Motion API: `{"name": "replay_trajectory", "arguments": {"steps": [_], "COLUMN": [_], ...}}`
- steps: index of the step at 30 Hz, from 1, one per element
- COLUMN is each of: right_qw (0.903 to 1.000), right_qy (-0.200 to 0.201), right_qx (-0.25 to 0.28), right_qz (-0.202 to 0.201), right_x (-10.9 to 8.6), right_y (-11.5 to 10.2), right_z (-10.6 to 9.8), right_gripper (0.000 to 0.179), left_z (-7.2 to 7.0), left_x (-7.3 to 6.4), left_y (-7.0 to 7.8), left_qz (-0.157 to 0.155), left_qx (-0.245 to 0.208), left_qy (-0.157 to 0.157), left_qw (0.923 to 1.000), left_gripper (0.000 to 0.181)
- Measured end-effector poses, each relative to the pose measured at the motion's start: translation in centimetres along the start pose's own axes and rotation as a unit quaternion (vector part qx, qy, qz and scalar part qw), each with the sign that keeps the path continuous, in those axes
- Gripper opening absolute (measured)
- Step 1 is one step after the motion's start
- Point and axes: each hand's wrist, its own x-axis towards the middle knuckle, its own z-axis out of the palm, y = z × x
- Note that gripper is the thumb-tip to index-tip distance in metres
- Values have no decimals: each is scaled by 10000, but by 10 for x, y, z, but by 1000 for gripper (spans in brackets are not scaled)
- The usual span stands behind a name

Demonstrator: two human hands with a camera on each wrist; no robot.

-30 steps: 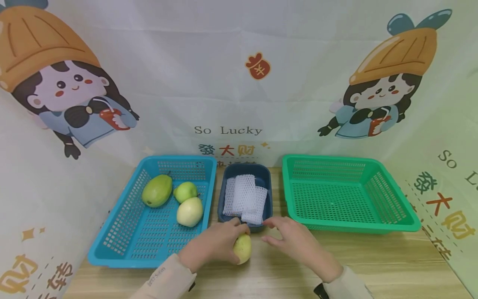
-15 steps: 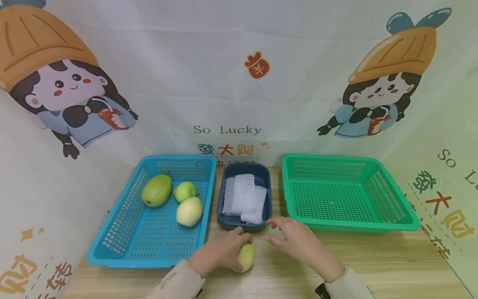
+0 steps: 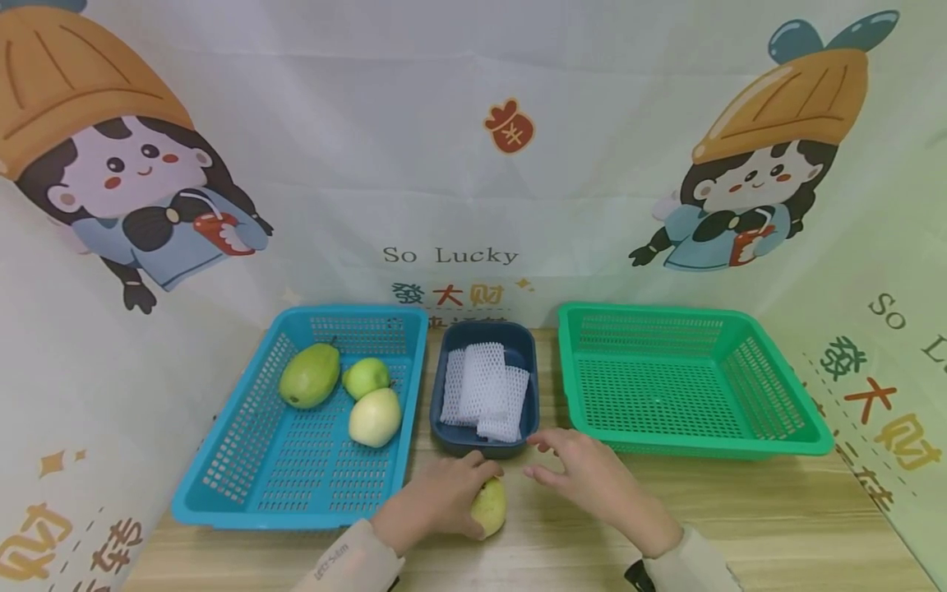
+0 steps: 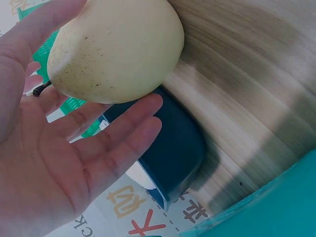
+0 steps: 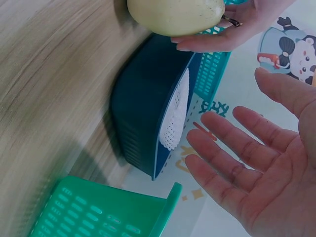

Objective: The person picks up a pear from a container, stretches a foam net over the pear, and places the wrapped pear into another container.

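My left hand holds a yellow speckled pear on the table, just in front of the small dark blue bin. In the left wrist view the pear lies between thumb and fingers, its dark stem toward the palm. To its right, my right hand hovers with fingers loosely spread and nothing in it, as the right wrist view of that hand confirms. Several white foam net sleeves lie in the dark blue bin.
A blue basket at the left contains a large green oval fruit, a smaller green fruit and a pale yellow-green pear. At the right stands a green basket with nothing in it. A printed cloth hangs behind.
My left hand has moved slightly right and toward me with the pear, away from the dark blue bin. My right hand has barely moved.
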Motion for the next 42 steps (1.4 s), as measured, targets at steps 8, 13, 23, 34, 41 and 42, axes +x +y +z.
{"name": "replay_trajectory", "arguments": {"steps": [8, 13, 23, 34, 41, 42], "right_qw": [10000, 9999, 10000, 9999, 9999, 9999], "right_qy": [42, 20, 31, -12, 6, 5], "right_qx": [55, 102, 37, 130, 86, 87], "right_qz": [-44, 6, 16, 55, 73, 80], "right_x": [1, 1, 1, 3, 5, 5], "right_y": [1, 1, 2, 3, 3, 3], "right_z": [1, 0, 0, 2, 3, 3], "right_gripper": [31, 31, 30, 30, 29, 29], "left_z": [-5, -13, -21, -15, -11, -11], "left_x": [-5, -12, -22, -31, -35, -36], "left_y": [-1, -3, -16, -29, -32, -32], "left_qz": [-147, -228, -188, -1599, -2143, -2192], "left_qx": [-170, -213, -318, -312, -311, -289], "left_qy": [-51, 100, 1636, 2614, 2540, 2496], "left_qw": [9997, 9995, 9858, 9514, 9427, 9428], "left_gripper": [78, 73, 45, 38, 38, 38]}}
